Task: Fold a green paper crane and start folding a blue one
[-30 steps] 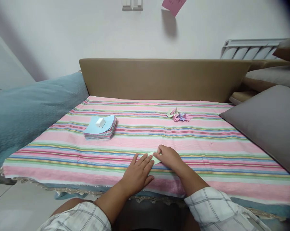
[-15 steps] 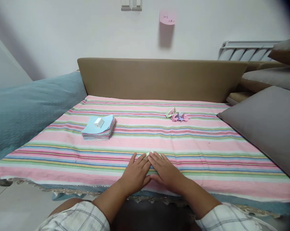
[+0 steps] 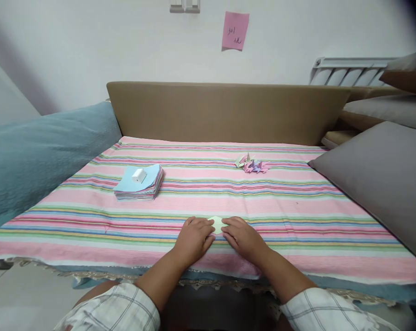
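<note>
A small piece of pale green folded paper (image 3: 216, 225) lies on the striped cloth (image 3: 208, 202) near its front edge. From one side, my left hand (image 3: 193, 239) pinches the paper's left end between thumb and fingers. My right hand (image 3: 243, 235) grips the right end in the same way. The paper's middle shows between the hands, while both ends are covered by fingertips.
Back left, a stack of coloured paper (image 3: 135, 191) bears a white charger-like block (image 3: 139, 175). Several folded paper cranes (image 3: 254, 166) sit back right. Grey cushions (image 3: 370, 170) line the right side, a blue-covered armrest (image 3: 56, 142) the left, a brown backrest (image 3: 225, 115) behind.
My hands were laid flat together over the paper, nearly hiding it. They have since moved apart to its two ends, fingers curled, uncovering its middle. The view has shifted slightly.
</note>
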Tool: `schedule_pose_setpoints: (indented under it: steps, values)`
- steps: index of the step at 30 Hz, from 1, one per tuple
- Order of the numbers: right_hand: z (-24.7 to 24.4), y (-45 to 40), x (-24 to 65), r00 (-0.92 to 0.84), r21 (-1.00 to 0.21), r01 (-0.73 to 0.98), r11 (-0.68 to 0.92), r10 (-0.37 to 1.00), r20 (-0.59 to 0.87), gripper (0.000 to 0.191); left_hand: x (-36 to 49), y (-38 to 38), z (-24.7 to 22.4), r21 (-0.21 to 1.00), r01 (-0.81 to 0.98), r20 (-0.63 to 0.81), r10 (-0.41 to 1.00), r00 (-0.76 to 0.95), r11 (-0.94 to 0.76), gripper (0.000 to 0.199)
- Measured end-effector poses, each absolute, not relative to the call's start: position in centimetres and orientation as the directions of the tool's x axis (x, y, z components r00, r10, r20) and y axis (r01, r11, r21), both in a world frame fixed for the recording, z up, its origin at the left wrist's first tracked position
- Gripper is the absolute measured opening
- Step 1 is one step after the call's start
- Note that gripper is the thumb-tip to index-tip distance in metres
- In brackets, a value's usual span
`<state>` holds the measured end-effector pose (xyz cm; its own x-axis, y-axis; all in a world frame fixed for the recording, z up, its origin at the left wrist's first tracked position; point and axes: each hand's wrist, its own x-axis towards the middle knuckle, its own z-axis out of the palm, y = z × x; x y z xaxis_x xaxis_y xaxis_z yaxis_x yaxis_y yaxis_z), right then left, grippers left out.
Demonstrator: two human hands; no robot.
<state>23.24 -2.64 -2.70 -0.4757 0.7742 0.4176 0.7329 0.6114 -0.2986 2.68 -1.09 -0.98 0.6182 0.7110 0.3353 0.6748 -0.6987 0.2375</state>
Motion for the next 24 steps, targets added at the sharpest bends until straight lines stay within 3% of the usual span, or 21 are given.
schedule_pose_setpoints:
  steps: [12, 24]
  values:
    - [-2.2, -2.0, 22.6, -0.488, -0.212, 0.801, 0.559, 0.816, 0.309, 0.017, 3.2, 0.1, -1.1, 0.263, 0.647, 0.371, 0.694, 0.616, -0.715, 0.011]
    - [-1.2, -2.7, 22.2, -0.338, -0.423, 0.785, 0.453, 0.885, 0.321, 0.007, 3.4, 0.4, -1.1, 0.288, 0.648, 0.375, 0.706, 0.601, -0.705, 0.009]
